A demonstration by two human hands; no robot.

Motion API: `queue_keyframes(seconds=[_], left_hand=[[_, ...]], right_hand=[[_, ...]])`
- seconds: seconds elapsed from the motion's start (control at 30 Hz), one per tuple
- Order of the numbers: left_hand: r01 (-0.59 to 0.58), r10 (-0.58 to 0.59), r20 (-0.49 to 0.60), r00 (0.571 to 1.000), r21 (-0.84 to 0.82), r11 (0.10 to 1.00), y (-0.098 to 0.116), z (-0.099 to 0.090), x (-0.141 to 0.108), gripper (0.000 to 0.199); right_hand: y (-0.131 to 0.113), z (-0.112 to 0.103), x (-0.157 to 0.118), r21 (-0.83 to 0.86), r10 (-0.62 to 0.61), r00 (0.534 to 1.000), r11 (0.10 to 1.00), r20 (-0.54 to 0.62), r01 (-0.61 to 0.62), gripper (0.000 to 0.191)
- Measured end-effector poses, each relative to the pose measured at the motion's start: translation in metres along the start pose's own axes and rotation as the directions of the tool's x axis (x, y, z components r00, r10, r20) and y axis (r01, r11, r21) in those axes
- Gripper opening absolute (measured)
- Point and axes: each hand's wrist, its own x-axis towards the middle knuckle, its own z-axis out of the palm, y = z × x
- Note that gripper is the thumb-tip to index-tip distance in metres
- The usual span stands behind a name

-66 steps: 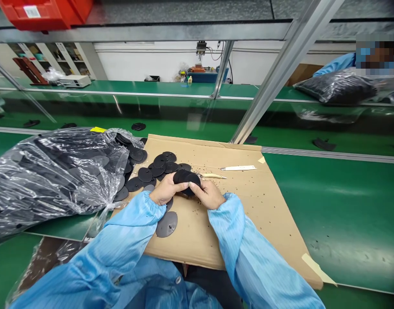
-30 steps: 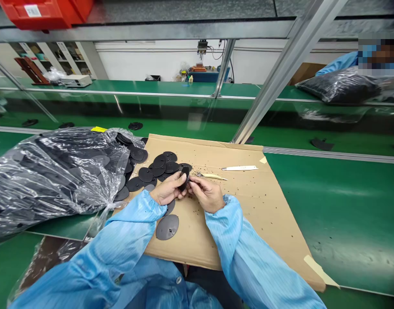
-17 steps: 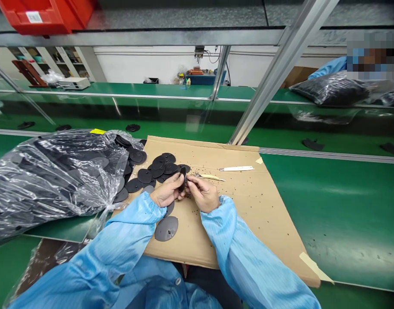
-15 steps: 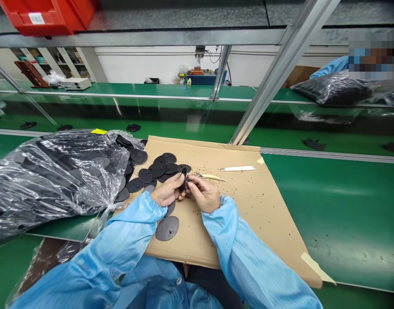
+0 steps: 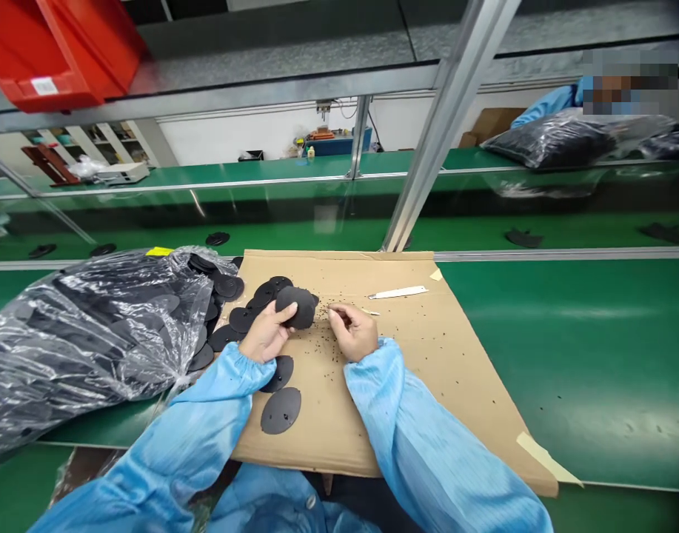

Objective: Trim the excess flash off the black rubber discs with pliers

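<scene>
My left hand [image 5: 268, 330] grips a black plastic disc [image 5: 298, 306], its flat face turned up towards me and the thumb on top. To its right, my right hand [image 5: 355, 330] is closed in a pinch just above the cardboard, apart from the disc. Whatever may be between its fingertips is too small to make out. Behind that hand, the pale tip of a slim tool [image 5: 372, 312] shows; the rest is hidden. Small black bits [image 5: 332, 348] lie scattered around. Two more discs lie nearer to me, one of them a single disc [image 5: 281, 411] near the front edge.
A pile of black discs [image 5: 242, 320] lies on the left of the cardboard sheet [image 5: 428, 414]. Beside it bulges a clear plastic bag [image 5: 95, 348] full of discs. A white-handled knife [image 5: 399, 292] lies further back. A metal post [image 5: 428, 141] rises behind; a red bin [image 5: 67, 59] is overhead.
My left hand has turned the disc from edge-on to face-up and moved it slightly left. My right hand has come away from the disc. The view has shifted a little.
</scene>
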Motion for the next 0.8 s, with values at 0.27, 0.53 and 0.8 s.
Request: queue_keyframes(seconds=[0.27,0.53,0.8], left_hand=[[-0.192,0.566,-0.003,0.824,0.939,0.284,0.097,0.01,0.098,0.032],[-0.137,0.352,0.178,0.919,0.981,-0.139,0.071,0.07,0.188,0.051],[-0.251,0.315,0.172,0.933,0.941,0.228,-0.008,0.161,0.271,0.031]], right_hand=[[0.002,0.002,0.004,-0.171,-0.151,0.97,0.968,0.19,0.184,0.023],[0.006,0.008,0.002,-0.259,-0.159,0.934,0.934,0.321,0.248,0.019],[0.003,0.005,0.004,-0.364,0.003,0.901,0.915,0.434,0.173,0.015]])
